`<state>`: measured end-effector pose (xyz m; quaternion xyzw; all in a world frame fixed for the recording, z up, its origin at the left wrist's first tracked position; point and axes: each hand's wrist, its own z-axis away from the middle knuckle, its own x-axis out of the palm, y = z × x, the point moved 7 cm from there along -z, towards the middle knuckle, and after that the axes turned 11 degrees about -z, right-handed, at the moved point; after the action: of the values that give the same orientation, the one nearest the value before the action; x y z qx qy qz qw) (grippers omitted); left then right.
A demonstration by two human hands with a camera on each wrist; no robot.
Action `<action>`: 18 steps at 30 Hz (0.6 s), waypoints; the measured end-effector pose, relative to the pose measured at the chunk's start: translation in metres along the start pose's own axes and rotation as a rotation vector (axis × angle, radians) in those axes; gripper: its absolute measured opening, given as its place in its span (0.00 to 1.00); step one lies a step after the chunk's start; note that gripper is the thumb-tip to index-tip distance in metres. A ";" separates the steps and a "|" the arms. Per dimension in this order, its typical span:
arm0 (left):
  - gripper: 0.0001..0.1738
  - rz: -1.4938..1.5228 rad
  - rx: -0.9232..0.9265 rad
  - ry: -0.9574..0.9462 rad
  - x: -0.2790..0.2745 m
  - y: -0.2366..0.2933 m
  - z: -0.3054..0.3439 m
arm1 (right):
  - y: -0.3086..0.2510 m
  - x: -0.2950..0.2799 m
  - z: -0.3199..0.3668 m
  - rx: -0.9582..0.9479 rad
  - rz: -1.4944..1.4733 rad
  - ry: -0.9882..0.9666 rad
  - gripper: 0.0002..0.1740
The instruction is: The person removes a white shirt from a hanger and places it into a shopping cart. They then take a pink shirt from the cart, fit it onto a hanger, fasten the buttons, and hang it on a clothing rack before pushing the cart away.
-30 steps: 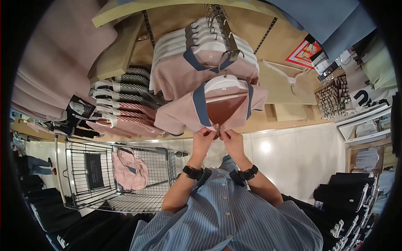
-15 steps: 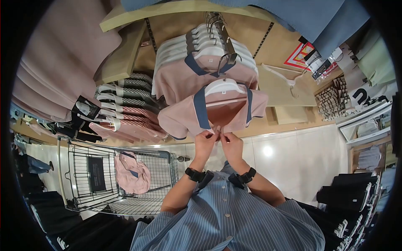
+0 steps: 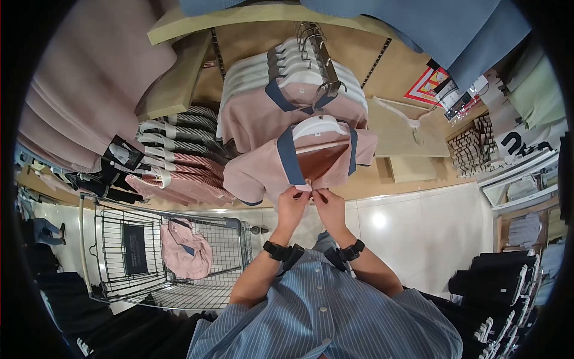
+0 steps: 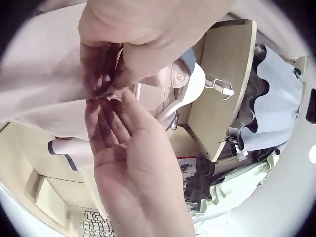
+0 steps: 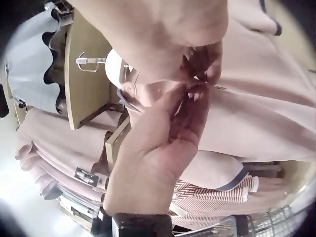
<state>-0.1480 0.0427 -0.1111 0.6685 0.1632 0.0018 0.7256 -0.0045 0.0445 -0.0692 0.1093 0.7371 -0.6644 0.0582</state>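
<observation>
A pink polo shirt (image 3: 257, 167) with a dark blue collar hangs on a white hanger (image 3: 315, 126), its neck opening spread wide. My left hand (image 3: 292, 210) pinches one side of the front placket just below the opening. Close beside it, my right hand (image 3: 330, 210) pinches the other side, fingertips nearly meeting. In the left wrist view, thumb and fingers of both hands grip the fabric edge, which hides most of the fastening. A button shows on the collar (image 4: 180, 75) near the hanger.
Behind hang several more pink and white shirts (image 3: 251, 119) on a metal rail (image 3: 326, 60). Striped shirts (image 3: 197, 140) hang to the left. A wire shopping cart (image 3: 230, 224) holds a crumpled pink shirt (image 3: 185, 251). An unused hanger (image 3: 412, 121) lies on the right shelf.
The head view has shifted slightly. Both hands stay at the placket, their fingertips moving only a little against the fabric.
</observation>
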 end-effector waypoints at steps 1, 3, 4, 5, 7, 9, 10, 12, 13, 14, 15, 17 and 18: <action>0.08 0.006 -0.007 -0.004 -0.002 -0.001 -0.001 | 0.003 -0.001 -0.001 0.030 -0.068 0.007 0.09; 0.08 -0.063 -0.014 -0.028 -0.006 -0.001 0.001 | 0.014 -0.008 -0.005 0.109 -0.216 0.061 0.11; 0.09 -0.099 -0.018 -0.040 -0.009 0.000 0.002 | 0.020 -0.015 -0.007 0.159 -0.297 0.107 0.11; 0.10 -0.114 -0.015 -0.048 -0.009 -0.002 0.001 | 0.027 -0.020 -0.007 0.214 -0.378 0.154 0.12; 0.15 -0.143 -0.008 -0.067 -0.009 -0.003 -0.001 | 0.025 -0.018 -0.008 0.210 -0.436 0.108 0.12; 0.21 -0.282 0.068 0.105 -0.018 0.013 0.001 | 0.018 -0.018 -0.008 0.202 -0.417 0.074 0.11; 0.24 -0.350 0.110 0.193 -0.023 0.026 0.000 | 0.013 -0.020 -0.007 0.195 -0.370 0.063 0.11; 0.30 -0.361 0.153 0.253 -0.026 0.041 -0.005 | 0.012 -0.022 -0.006 0.193 -0.324 0.043 0.11; 0.33 -0.367 0.172 0.283 -0.028 0.047 -0.006 | 0.012 -0.023 -0.005 0.197 -0.325 0.032 0.10; 0.33 -0.364 0.172 0.289 -0.026 0.050 -0.008 | 0.013 -0.023 -0.005 0.200 -0.326 0.022 0.10; 0.34 -0.361 0.175 0.294 -0.024 0.052 -0.010 | 0.013 -0.023 -0.005 0.200 -0.305 0.011 0.10; 0.34 -0.379 0.146 0.310 -0.021 0.059 -0.014 | 0.013 -0.022 -0.006 0.196 -0.263 -0.009 0.09; 0.34 -0.401 0.110 0.318 -0.019 0.061 -0.014 | 0.013 -0.022 -0.006 0.194 -0.258 -0.008 0.09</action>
<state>-0.1565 0.0590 -0.0481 0.6526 0.4043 -0.0455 0.6392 0.0201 0.0495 -0.0759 0.0162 0.6772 -0.7348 -0.0354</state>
